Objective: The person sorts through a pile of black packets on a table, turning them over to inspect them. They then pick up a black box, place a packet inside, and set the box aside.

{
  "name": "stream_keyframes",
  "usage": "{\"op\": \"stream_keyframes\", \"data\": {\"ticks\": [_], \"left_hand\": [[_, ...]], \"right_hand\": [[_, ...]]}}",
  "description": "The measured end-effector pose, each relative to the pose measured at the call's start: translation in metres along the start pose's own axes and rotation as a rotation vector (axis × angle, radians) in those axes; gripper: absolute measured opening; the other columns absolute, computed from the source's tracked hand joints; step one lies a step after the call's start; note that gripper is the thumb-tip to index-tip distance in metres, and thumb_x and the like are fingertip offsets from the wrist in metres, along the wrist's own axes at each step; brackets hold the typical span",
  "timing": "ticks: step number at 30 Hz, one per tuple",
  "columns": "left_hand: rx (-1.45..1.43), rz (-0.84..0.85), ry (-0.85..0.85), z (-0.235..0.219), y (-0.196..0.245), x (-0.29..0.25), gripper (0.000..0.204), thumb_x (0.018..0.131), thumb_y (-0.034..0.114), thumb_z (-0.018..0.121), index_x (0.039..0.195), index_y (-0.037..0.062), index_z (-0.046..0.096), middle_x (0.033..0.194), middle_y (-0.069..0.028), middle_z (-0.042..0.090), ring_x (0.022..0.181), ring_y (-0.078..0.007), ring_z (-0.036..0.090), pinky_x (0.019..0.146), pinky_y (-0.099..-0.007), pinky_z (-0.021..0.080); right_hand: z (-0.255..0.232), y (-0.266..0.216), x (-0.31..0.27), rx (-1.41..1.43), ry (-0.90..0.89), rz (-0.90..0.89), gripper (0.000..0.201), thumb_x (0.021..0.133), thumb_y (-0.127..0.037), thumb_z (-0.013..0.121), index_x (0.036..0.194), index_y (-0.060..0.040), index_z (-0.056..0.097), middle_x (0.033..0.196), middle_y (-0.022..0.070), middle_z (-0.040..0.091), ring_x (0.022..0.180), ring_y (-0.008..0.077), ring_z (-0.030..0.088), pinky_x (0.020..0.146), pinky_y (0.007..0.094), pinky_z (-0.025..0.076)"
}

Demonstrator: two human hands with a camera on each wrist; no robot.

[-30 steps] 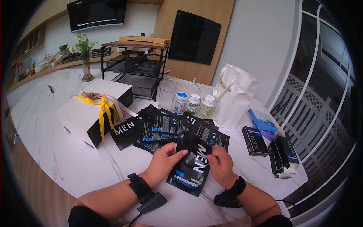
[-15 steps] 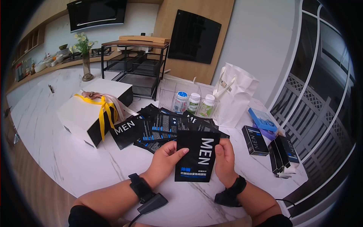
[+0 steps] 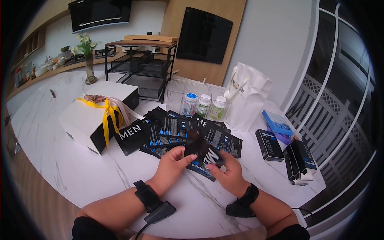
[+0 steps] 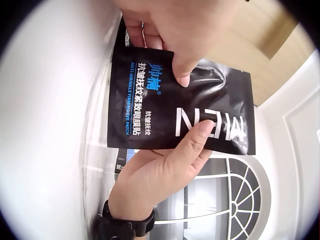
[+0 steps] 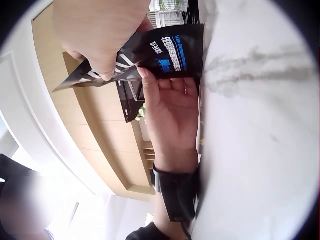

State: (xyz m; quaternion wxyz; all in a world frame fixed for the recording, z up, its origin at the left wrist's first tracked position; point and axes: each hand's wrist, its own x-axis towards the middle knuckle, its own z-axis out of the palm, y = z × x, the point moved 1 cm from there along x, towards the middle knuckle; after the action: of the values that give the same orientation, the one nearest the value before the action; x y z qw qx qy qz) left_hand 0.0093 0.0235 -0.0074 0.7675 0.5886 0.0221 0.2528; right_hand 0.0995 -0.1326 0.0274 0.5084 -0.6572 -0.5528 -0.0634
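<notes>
A black eye patch packet (image 3: 196,159) printed "MEN" is held up between both hands, tilted and bent, its top part blurred in the head view. My left hand (image 3: 173,165) pinches one side edge, thumb on the printed front. On the opposite edge my right hand (image 3: 232,174) pinches it, thumb across the lettering. The left wrist view shows the front of the packet (image 4: 132,100) with blue and white print. Seen from the right wrist, the packet (image 5: 167,55) bows between the two thumbs. Just beyond the hands lies a spread pile of similar black packets (image 3: 170,127).
A white box (image 3: 80,116) with yellow and pink ribbons stands left. Behind the pile, a clear organizer (image 3: 176,100) holds bottles beside a white paper bag (image 3: 248,100). Black cartons (image 3: 270,145) and a blue box (image 3: 277,121) lie right. A black rack (image 3: 140,72) stands at the back.
The packet was tilted, then faced upright and flat, and is now tilted and bent again. My right hand has shifted slightly left, its thumb now over the front.
</notes>
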Motion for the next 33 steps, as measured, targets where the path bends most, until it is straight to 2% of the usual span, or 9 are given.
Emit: {"op": "stream_keyframes", "data": {"ticks": [7,10,13,16,21,24,30,32,33], "left_hand": [[0.086,-0.057,-0.111,0.005,0.000,-0.005,0.010,0.083,0.012,0.062,0.087,0.0033,0.059,0.074,0.0072,0.054,0.067,0.0005,0.043,0.061,-0.0154,0.036],[0.014,0.012,0.009,0.003,0.005,-0.001,0.010,0.083,0.012,0.062,0.087,0.0034,0.059,0.074,0.0075,0.053,0.066,0.0005,0.041,0.060,-0.0159,0.035],[0.028,0.030,-0.010,0.002,0.003,0.000,0.010,0.083,0.011,0.062,0.087,0.0035,0.059,0.074,0.0074,0.054,0.067,0.0005,0.042,0.060,-0.0157,0.035],[0.073,0.012,-0.047,0.001,0.001,-0.001,0.009,0.083,0.011,0.061,0.088,0.0034,0.059,0.075,0.0074,0.054,0.067,0.0006,0.043,0.061,-0.0155,0.036],[-0.018,0.041,0.021,0.004,0.006,-0.002,0.010,0.085,0.011,0.059,0.091,0.0033,0.058,0.078,0.0056,0.056,0.069,0.0006,0.046,0.062,-0.0153,0.038],[-0.044,0.035,0.057,0.003,0.009,0.000,0.009,0.085,0.011,0.059,0.090,0.0040,0.058,0.077,0.0057,0.056,0.069,0.0008,0.046,0.061,-0.0148,0.037],[-0.012,-0.025,-0.006,0.003,0.001,0.000,0.009,0.084,0.012,0.060,0.080,0.0063,0.055,0.069,0.0094,0.047,0.063,0.0014,0.037,0.056,-0.0150,0.032],[0.006,-0.028,-0.002,0.000,-0.004,0.002,0.013,0.084,0.013,0.060,0.076,0.0069,0.053,0.067,0.0099,0.044,0.062,0.0012,0.034,0.055,-0.0151,0.030],[0.004,-0.018,0.005,0.001,-0.003,0.002,0.014,0.084,0.013,0.060,0.074,0.0071,0.052,0.066,0.0100,0.043,0.062,0.0011,0.034,0.054,-0.0152,0.030]], "right_hand": [[0.004,0.011,0.009,0.463,0.222,0.216,0.020,0.083,-0.009,0.059,0.099,0.0010,0.054,0.085,0.0056,0.059,0.074,0.0096,0.056,0.065,0.0226,0.045],[-0.003,0.002,0.002,-0.015,0.027,0.001,0.019,0.084,-0.010,0.058,0.099,0.0011,0.054,0.087,0.0063,0.058,0.075,0.0106,0.055,0.066,0.0220,0.045],[0.004,-0.004,-0.001,-0.048,-0.051,-0.029,0.019,0.084,-0.011,0.058,0.099,0.0014,0.054,0.089,0.0076,0.058,0.076,0.0109,0.055,0.068,0.0226,0.045],[0.005,0.004,0.009,0.468,0.144,0.191,0.027,0.086,-0.013,0.057,0.107,0.0023,0.049,0.097,0.0061,0.057,0.087,0.0105,0.054,0.077,0.0226,0.043],[0.010,0.012,0.002,0.510,0.052,0.158,0.035,0.087,-0.012,0.055,0.116,0.0031,0.044,0.102,0.0060,0.056,0.092,0.0091,0.051,0.080,0.0226,0.042],[0.008,0.013,0.000,0.257,-0.154,0.300,0.026,0.088,-0.017,0.053,0.109,-0.0002,0.051,0.090,0.0040,0.058,0.079,0.0075,0.053,0.071,0.0217,0.045],[0.005,0.002,0.005,0.407,0.048,0.468,0.021,0.089,-0.018,0.052,0.099,0.0005,0.055,0.079,0.0024,0.058,0.062,0.0059,0.052,0.056,0.0219,0.044],[0.005,0.009,0.002,0.348,0.015,0.453,0.022,0.089,-0.019,0.052,0.098,0.0010,0.055,0.076,0.0029,0.058,0.060,0.0058,0.052,0.052,0.0225,0.044],[0.005,0.011,0.000,0.257,-0.039,0.315,0.022,0.089,-0.019,0.052,0.098,0.0009,0.055,0.075,0.0033,0.058,0.060,0.0057,0.053,0.050,0.0223,0.044]]}}
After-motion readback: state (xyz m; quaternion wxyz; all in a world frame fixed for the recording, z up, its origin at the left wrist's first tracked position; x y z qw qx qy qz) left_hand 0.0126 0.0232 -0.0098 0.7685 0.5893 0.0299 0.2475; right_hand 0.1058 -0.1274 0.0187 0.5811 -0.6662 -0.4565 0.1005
